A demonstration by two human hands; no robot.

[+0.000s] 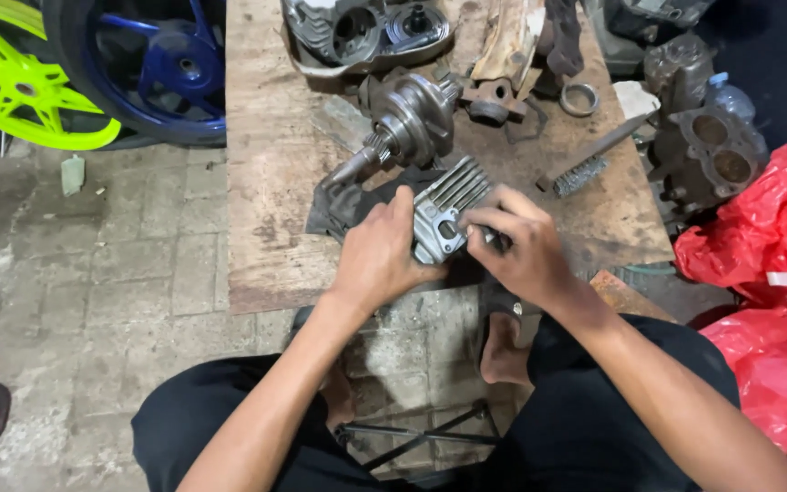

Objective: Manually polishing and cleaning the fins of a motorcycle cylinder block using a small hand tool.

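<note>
A finned metal engine part [445, 205] lies at the near edge of the wooden board [266, 182], held between both hands. The left hand [377, 258] clasps its left side; the right hand [521, 248] pinches its right edge, perhaps around a small dark tool. A crankshaft [407, 123] sits just behind.
</note>
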